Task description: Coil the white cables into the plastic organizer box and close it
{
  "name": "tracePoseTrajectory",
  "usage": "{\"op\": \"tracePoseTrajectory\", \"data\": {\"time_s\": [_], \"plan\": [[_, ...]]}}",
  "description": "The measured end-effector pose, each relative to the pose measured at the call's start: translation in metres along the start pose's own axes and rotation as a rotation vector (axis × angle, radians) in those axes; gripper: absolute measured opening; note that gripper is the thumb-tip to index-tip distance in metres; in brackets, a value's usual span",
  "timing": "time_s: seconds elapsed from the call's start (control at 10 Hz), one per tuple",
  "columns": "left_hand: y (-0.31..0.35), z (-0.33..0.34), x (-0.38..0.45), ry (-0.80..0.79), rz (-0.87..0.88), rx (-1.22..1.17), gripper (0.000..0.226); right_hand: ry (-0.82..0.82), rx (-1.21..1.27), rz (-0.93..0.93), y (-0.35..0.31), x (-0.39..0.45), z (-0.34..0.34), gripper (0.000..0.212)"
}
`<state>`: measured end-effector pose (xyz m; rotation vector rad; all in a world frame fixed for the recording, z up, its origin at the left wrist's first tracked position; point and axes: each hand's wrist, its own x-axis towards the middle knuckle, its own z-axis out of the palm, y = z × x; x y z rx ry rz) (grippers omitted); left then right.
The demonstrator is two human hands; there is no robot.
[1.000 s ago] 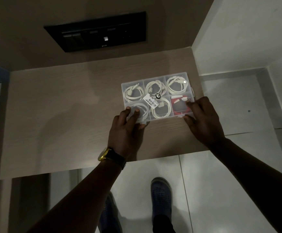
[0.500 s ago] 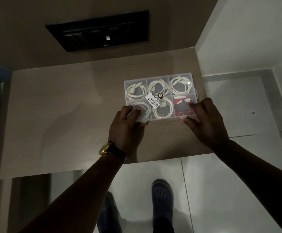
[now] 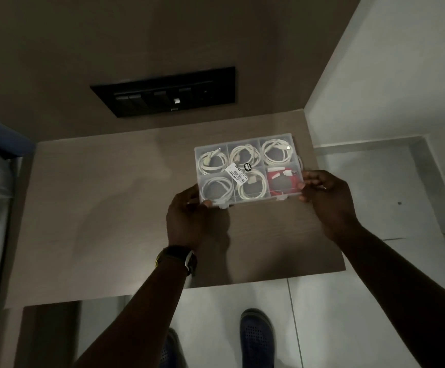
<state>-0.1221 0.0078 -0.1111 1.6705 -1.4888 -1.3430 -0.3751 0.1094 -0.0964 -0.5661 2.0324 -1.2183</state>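
Both arms outstretched, left hand (image 3: 189,219) and right hand (image 3: 325,200) each curled in a grip.

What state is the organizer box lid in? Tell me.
Shut, apparently: the organizer box lid lies flat over the coiled cables, its price sticker on top. Whether the front latches are snapped, cannot tell.

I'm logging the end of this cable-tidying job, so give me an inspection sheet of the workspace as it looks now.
Surface: wooden table, bare apart from the box.
Job's things: clear organizer box, six compartments, lid down, price sticker on top.
Cables: white cables coiled in five compartments; red cable in the near right one.
Clutter: nothing seen.
Grippers: left hand holds the box's near left corner, right hand its right end.
Surroundings: black switch panel on the wall, tiled floor, blue shoes.
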Motion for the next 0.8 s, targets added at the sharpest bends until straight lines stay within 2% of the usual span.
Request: {"op": "tracePoseTrajectory", "data": {"time_s": [0.1,0.2,0.4,0.5,0.7,0.8], "plan": [[0.007,0.006,0.026,0.032,-0.116,-0.143,0.03,-0.002,0.156,0.128,-0.014,0.019,0.006,0.03],[0.012,0.01,0.052,0.097,-0.217,-0.257,0.027,-0.006,0.229,0.189,-0.026,0.035,0.015,0.029],[0.031,0.017,0.087,0.188,-0.333,-0.474,0.031,-0.002,0.325,0.244,-0.042,0.063,0.031,0.023],[0.029,0.018,0.098,0.215,-0.32,-0.466,0.03,-0.007,0.347,0.261,-0.039,0.066,0.034,0.025],[0.025,0.014,0.1,0.163,-0.273,-0.346,0.025,-0.068,0.332,0.261,-0.041,0.061,0.031,0.022],[0.031,0.012,0.091,0.168,-0.203,-0.143,0.034,-0.112,0.299,0.254,-0.046,0.054,0.024,0.037]]}}
